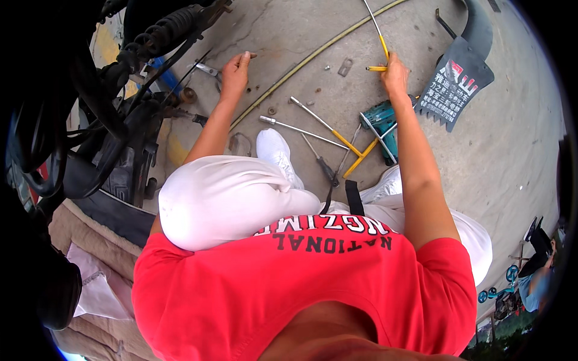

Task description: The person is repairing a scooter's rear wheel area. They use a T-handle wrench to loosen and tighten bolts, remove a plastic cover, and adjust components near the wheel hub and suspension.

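Observation:
A T-handle socket wrench (383,43) with a yellow grip and a thin metal shaft is in my right hand (395,77), its fingers wrapped around the crossbar. The shaft points up and away over the concrete. My left hand (235,77) is raised near the vehicle, thumb and fingers pressed together; whatever they hold, if anything, is too small to make out. Below my right forearm lies a teal power tool (378,117), partly covered by a metal T-handle. Another yellow T-handle wrench (330,126), a chrome one (301,132) and a dark-handled screwdriver (328,171) rest between my feet.
At left stands a vehicle's dark frame with a coil shock absorber (162,33) and hanging cables. A yellowish hose (316,53) curves across the floor past a small slotted metal plate (345,67). A grey mudguard (448,84) lies at right. Far right, a person (534,283) is near small wheels.

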The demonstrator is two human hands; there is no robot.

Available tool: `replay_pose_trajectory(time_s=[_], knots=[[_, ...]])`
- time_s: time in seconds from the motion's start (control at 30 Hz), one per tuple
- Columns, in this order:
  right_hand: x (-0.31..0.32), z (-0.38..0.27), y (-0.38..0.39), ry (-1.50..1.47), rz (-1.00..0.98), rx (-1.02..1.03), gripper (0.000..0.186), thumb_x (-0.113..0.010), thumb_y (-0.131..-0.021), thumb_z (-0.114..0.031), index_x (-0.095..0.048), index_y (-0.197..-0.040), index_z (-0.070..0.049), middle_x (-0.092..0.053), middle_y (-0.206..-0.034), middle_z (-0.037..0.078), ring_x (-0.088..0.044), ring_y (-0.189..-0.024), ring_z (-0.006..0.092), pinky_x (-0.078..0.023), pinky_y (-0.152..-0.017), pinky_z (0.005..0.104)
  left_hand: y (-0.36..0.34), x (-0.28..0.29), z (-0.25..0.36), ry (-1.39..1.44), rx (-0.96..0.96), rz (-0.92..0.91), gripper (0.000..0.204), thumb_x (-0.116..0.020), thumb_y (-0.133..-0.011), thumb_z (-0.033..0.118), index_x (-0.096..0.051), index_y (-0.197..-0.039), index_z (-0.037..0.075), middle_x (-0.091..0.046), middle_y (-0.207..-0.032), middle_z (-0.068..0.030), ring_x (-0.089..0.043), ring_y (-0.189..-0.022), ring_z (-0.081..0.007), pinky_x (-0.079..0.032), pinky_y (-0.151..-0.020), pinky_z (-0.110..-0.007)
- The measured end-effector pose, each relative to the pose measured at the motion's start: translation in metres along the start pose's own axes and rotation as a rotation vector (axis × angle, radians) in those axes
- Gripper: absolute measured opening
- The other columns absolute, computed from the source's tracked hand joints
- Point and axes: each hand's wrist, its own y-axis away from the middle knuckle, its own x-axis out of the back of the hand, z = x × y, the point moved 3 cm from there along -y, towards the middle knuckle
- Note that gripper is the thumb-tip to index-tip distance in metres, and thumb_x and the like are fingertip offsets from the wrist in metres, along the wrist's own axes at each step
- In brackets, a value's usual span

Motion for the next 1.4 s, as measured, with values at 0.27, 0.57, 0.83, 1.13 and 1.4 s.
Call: replay_pose_trajectory(time_s=[0.27, 0.57, 0.83, 1.13, 1.4], knots=[[0.026, -0.046, 0.003, 0.173, 0.071, 0.206, 0.022, -0.055, -0.077, -0.009, -0.056, -0.098, -0.006, -0.054, -0.105, 0.012, -0.052, -0.1, 0.0294, -0.041, -0.083, 0.0454, -0.007, 0.073, 0.056, -0.307, -0.478, 0.345, 0.018, -0.054, -0.087, 0.016, -0.063, -0.087, 0.0, -0.061, -0.083, -0.0104, -0.057, -0.079, -0.0265, -0.044, -0.071, -0.033], [-0.022, -0.082, 0.024, -0.021, -0.125, 0.262, 0.047, -0.074, -0.063, -0.019, -0.055, -0.104, -0.005, -0.05, -0.112, 0.011, -0.049, -0.105, 0.031, -0.043, -0.084, 0.0432, -0.009, 0.126, 0.091, -0.771, -0.706, 0.555, 0.017, -0.059, -0.082, 0.019, -0.064, -0.084, 0.003, -0.062, -0.083, -0.0106, -0.057, -0.08, -0.0308, -0.045, -0.069, -0.038], [-0.022, -0.129, -0.005, -0.837, -0.179, 0.059, 0.062, -0.073, -0.062, -0.021, -0.048, -0.114, 0.004, -0.051, -0.109, 0.019, -0.054, -0.1, 0.0273, -0.045, -0.086, 0.0349, -0.041, 0.098, 0.081, -1.233, -0.503, 0.471, 0.02, -0.053, -0.083, 0.029, -0.064, -0.081, 0.012, -0.063, -0.073, -0.01, -0.06, -0.063, -0.0308, -0.049, -0.053, -0.039], [0.0, -0.321, -0.045, -1.258, -0.029, 0.229, 0.056, -0.066, -0.064, -0.011, -0.041, -0.114, -0.001, -0.054, -0.107, 0.02, -0.055, -0.098, 0.0309, -0.045, -0.085, 0.0397, -0.04, 0.102, 0.074, -1.334, -0.627, 0.554, 0.019, -0.054, -0.081, 0.029, -0.061, -0.072, 0.013, -0.062, -0.066, -0.0057, -0.059, -0.056, -0.0258, -0.047, -0.048, -0.036], [-0.002, -0.348, -0.033, -1.16, 0.212, 0.241, 0.059, -0.067, -0.061, -0.006, -0.04, -0.113, 0.0, -0.048, -0.106, 0.022, -0.049, -0.101, 0.0378, -0.042, -0.086, 0.042, -0.041, 0.1, 0.072, -1.38, -0.659, 0.607, 0.019, -0.055, -0.08, 0.031, -0.06, -0.073, 0.014, -0.06, -0.063, -0.0043, -0.058, -0.052, -0.025, -0.045, -0.045, -0.036]])
